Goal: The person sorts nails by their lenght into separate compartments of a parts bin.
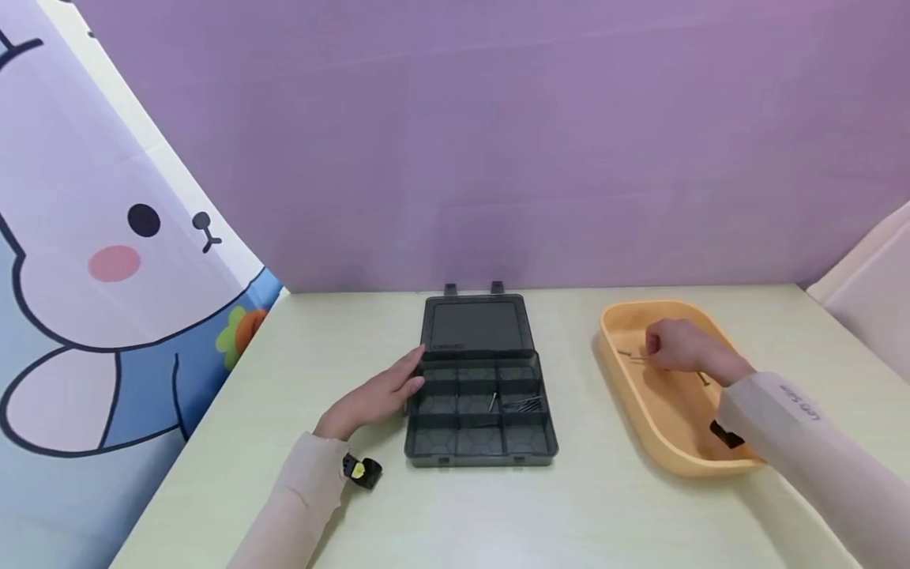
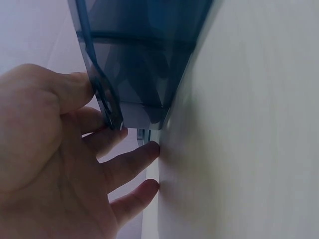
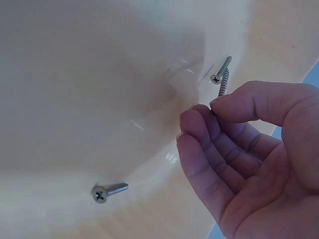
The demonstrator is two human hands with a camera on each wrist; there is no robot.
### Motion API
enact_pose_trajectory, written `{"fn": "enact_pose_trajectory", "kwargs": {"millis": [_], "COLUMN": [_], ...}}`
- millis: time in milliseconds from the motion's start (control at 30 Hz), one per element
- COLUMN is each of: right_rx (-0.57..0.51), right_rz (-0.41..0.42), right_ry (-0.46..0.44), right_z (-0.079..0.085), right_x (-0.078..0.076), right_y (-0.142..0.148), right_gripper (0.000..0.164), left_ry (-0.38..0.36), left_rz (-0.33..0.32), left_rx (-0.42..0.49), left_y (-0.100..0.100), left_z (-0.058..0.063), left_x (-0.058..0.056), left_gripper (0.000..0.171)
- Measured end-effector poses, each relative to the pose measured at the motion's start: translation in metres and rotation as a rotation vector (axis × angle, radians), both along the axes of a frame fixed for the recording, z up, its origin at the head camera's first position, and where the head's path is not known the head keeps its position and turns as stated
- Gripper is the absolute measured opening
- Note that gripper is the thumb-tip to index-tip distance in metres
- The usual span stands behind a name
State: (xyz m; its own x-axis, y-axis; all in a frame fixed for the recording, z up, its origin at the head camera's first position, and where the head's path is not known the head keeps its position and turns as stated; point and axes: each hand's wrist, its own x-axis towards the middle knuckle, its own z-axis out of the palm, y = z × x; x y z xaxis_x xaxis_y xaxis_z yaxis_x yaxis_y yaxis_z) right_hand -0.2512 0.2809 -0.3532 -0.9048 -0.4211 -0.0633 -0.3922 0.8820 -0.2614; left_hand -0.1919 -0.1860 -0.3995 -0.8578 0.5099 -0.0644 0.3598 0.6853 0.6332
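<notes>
A dark translucent compartment box (image 1: 481, 461) lies on the table with its lid (image 1: 476, 325) folded back. My left hand (image 1: 377, 399) rests along its left side, fingers mostly straight; in the left wrist view the thumb touches the rim and the fingertips are at the corner. My right hand (image 1: 678, 345) is inside the orange tray (image 1: 657, 435), thumb and index finger pinching a threaded screw (image 3: 223, 85). Another screw (image 3: 216, 78) lies right beside that one. Nearer the wrist, a cross-head screw (image 3: 100, 194) lies on the tray floor.
Several screws (image 1: 526, 405) lie in the box's middle right compartment, and one screw (image 1: 493, 401) in the compartment left of it. Bare table (image 1: 576, 514) separates box and tray. A purple backdrop (image 1: 483, 158) stands behind the table, a cartoon-printed cloth (image 1: 64, 316) at left.
</notes>
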Motion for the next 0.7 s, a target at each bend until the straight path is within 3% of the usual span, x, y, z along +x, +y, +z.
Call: {"fn": "enact_pose_trajectory", "kwargs": {"millis": [233,700], "right_rx": [-0.038,-0.113], "right_rz": [0.021,0.029], "right_ry": [0.027,0.073], "right_z": [0.003,0.046], "right_x": [0.002,0.009], "right_y": [0.0,-0.016], "right_gripper": [0.012,0.009], "left_ry": [-0.006,-0.01], "left_rz": [0.008,0.016], "left_rx": [0.003,0.004], "left_y": [0.0,0.002], "left_z": [0.001,0.003], "left_x": [0.001,0.003], "left_gripper": [0.06,0.06]}}
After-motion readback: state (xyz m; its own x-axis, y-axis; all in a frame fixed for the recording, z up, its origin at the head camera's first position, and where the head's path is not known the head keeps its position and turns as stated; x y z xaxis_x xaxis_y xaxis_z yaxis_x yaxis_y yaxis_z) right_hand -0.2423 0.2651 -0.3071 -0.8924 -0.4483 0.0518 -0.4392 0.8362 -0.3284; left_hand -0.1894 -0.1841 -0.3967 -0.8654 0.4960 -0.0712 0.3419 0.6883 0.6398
